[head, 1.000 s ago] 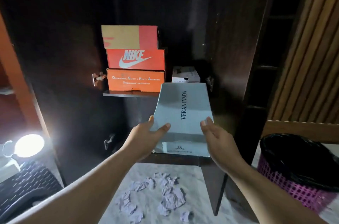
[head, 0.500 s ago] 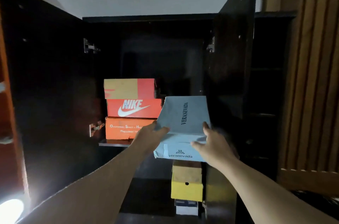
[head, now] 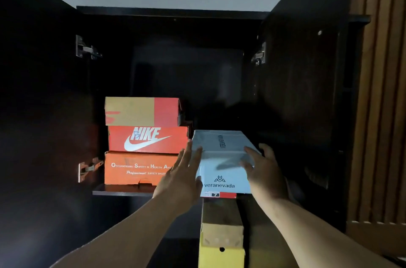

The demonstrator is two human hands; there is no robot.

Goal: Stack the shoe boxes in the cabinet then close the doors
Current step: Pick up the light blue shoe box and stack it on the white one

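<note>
A pale blue "veranevada" shoe box (head: 222,171) lies on the cabinet shelf (head: 118,192), on top of another box of which only a label strip (head: 219,194) shows. My left hand (head: 180,182) touches its left side with straight fingers. My right hand (head: 265,171) rests spread over its front right corner. To its left stands a stack of three boxes: a tan-and-red one (head: 140,111) on a red Nike box (head: 147,139) on an orange safety-shoe box (head: 136,168). Both dark cabinet doors, the left door (head: 39,92) and the right door (head: 303,83), stand wide.
A brown-and-yellow box (head: 220,239) sits below the shelf, under the blue box. The upper part of the cabinet above the boxes is dark and open. A wooden slatted wall (head: 382,114) runs down the right edge.
The blue box went up from below the shelf and now lies flat on the shelf beside the orange stack. My hands loosened from gripping its sides to resting against it.
</note>
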